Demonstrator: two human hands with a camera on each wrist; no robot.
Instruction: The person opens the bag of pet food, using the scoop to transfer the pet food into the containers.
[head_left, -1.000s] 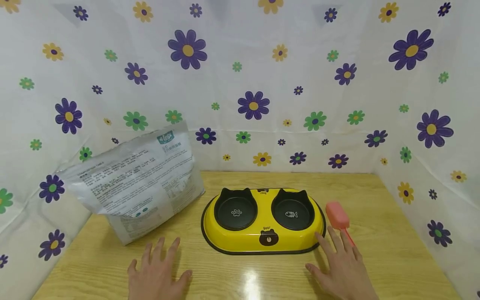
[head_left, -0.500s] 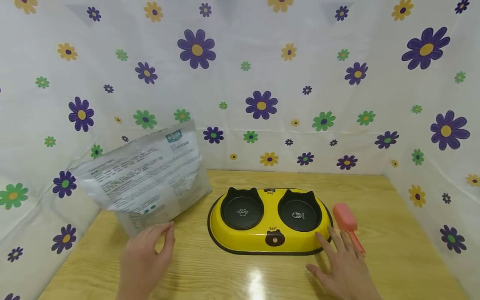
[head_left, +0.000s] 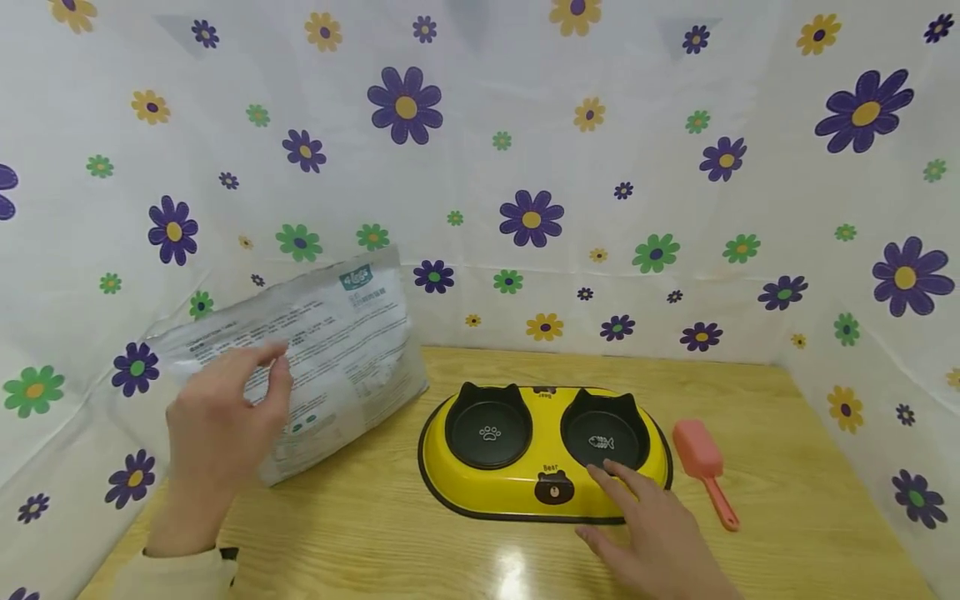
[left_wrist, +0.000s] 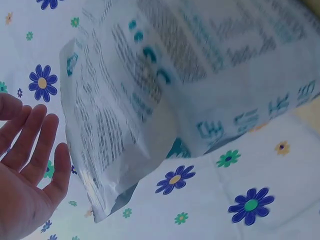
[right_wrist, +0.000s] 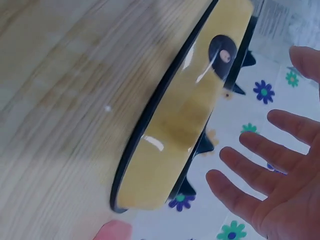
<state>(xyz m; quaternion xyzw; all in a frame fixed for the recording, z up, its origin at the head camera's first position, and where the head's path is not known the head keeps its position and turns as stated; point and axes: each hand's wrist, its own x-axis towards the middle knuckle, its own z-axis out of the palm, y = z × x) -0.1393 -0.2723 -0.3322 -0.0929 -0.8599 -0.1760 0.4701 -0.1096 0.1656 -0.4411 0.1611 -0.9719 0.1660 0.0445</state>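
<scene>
A silver-white pet food bag [head_left: 352, 358], printed with small text and a teal logo, leans at the back left of the table. My left hand [head_left: 225, 417] is raised in front of it; in the left wrist view the fingers [left_wrist: 37, 145] are loosely bent beside the bag's edge, apart from it, with nothing held. A yellow double pet bowl [head_left: 495, 489] with two black cat-eared dishes stands in the middle. Over its front right side hovers my right hand [head_left: 660, 533], fingers spread. The right wrist view shows that hand [right_wrist: 285, 175] holding nothing, beside the bowl [right_wrist: 175, 120].
A pink scoop [head_left: 699, 450] lies right of the bowl, its handle toward the front. The wooden table [head_left: 390, 550] is bounded at the back and both sides by a white flowered cloth [head_left: 465, 167].
My left hand has risen from the table toward the bag, its fingers drawing closer to the thumb. My right hand has moved left over the bowl's edge. The view has shifted slightly.
</scene>
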